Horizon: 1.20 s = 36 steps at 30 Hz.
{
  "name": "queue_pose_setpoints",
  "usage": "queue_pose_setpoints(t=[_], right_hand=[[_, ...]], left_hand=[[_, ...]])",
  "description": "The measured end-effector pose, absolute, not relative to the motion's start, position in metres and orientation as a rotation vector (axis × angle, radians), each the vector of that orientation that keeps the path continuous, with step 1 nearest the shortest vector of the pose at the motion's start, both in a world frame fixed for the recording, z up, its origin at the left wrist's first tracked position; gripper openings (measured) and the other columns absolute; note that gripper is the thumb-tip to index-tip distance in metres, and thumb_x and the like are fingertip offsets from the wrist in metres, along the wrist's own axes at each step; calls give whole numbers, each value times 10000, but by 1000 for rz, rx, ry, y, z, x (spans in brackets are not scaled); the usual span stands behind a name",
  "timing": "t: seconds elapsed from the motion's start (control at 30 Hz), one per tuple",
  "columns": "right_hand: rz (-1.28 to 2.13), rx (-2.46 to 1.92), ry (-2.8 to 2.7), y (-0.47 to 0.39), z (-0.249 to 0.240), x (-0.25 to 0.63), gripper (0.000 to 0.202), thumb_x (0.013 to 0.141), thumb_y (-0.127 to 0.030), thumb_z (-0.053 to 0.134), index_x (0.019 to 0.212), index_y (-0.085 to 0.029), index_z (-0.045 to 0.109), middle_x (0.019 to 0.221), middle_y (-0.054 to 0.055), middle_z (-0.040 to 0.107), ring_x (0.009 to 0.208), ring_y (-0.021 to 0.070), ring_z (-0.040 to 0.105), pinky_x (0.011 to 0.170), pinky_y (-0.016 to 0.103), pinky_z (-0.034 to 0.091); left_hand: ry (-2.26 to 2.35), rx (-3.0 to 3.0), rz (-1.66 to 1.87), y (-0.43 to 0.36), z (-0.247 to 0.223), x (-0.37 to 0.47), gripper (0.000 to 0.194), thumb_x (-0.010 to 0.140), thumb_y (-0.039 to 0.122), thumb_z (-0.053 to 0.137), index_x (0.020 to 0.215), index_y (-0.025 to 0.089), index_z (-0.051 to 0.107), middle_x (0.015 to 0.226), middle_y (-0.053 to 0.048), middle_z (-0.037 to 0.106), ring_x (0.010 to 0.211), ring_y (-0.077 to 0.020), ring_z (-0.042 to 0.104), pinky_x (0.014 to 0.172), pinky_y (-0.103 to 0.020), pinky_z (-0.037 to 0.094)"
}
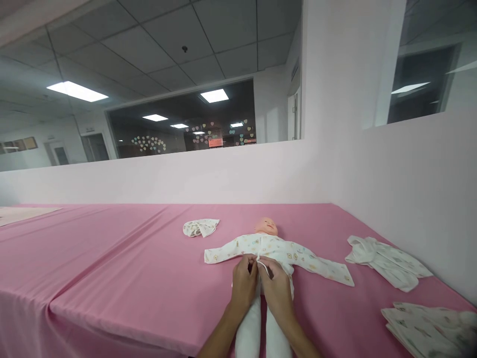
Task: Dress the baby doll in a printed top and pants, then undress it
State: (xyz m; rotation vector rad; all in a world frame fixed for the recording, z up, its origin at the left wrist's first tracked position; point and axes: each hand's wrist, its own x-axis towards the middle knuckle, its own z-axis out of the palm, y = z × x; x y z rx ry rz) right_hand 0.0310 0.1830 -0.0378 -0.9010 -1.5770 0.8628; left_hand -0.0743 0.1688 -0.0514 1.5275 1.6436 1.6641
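A baby doll point(267, 226) lies face up on the pink cloth, its head away from me. It wears a white patterned long-sleeved shirt point(274, 245) with both sleeves spread wide, and its white legs point(249, 328) point toward me. Over the front of the shirt, at the waist, my left hand point(244, 278) and my right hand point(275, 283) meet, fingertips almost touching. Both are closed in a pinch on a thin white tie string point(264, 266), part of which loops by the right fingers. The fingers hide the exact grip.
A folded patterned baby hat point(201, 227) rests left of the doll. To the right lie white folded clothes point(383, 261) and a patterned garment point(428, 325) nearer me. The pink cloth point(122, 278) covers the table, which meets a white wall point(208, 176) with windows.
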Motion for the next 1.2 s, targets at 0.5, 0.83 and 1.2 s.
queue_pose_setpoints(t=[0.5, 0.83, 1.2], right_hand=[[917, -931, -1504, 185, -41, 35, 321, 880, -422, 504, 969, -204, 722, 1003, 57, 720, 917, 223, 654, 838, 325, 488], [1003, -880, -1411, 193, -50, 36, 352, 879, -461, 518, 979, -187, 715, 1046, 72, 710, 943, 229, 644, 825, 316, 507], [896, -863, -1500, 179, -41, 36, 314, 864, -374, 529, 1005, -169, 721, 1084, 98, 697, 1047, 238, 623, 984, 385, 462]], left_hand=[[1575, 1546, 1682, 167, -52, -75, 235, 916, 410, 500, 895, 201, 606, 830, -12, 663, 758, -161, 590, 702, -273, 431], [1574, 1593, 1697, 165, -52, -73, 200, 905, 373, 528, 889, 197, 622, 860, -18, 674, 802, -163, 597, 744, -279, 441], [1588, 1562, 1672, 165, -50, -74, 194, 891, 346, 508, 802, 188, 577, 769, -14, 635, 737, -165, 574, 682, -271, 405]])
